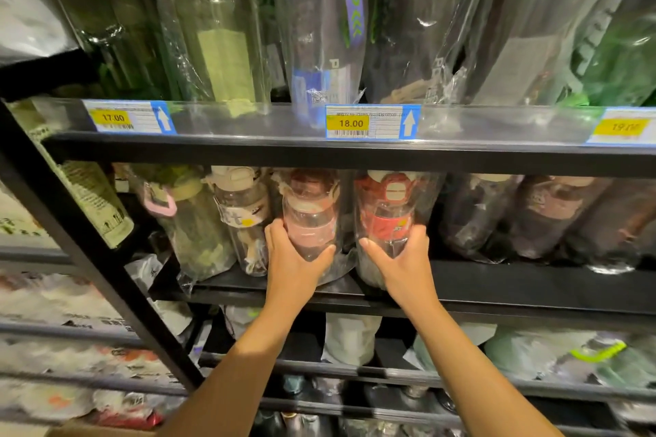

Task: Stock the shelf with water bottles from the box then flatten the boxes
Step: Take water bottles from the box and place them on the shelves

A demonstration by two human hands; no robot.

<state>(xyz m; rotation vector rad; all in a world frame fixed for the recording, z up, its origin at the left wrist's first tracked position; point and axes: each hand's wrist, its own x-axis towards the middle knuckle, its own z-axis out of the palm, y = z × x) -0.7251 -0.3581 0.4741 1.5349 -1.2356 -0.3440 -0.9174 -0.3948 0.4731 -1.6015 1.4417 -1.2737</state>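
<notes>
Two clear water bottles in plastic wrap stand side by side on the middle black shelf. My left hand grips the pink-banded bottle around its lower body. My right hand grips the red-banded bottle the same way. Both bottles are upright with their caps just under the shelf above. A corner of a cardboard box shows at the bottom left edge.
More wrapped bottles fill the same shelf on both sides, a pink-handled one at left and dark ones at right. Tall bottles stand on the upper shelf behind price tags. A black upright post slants at left. Lower shelves hold further goods.
</notes>
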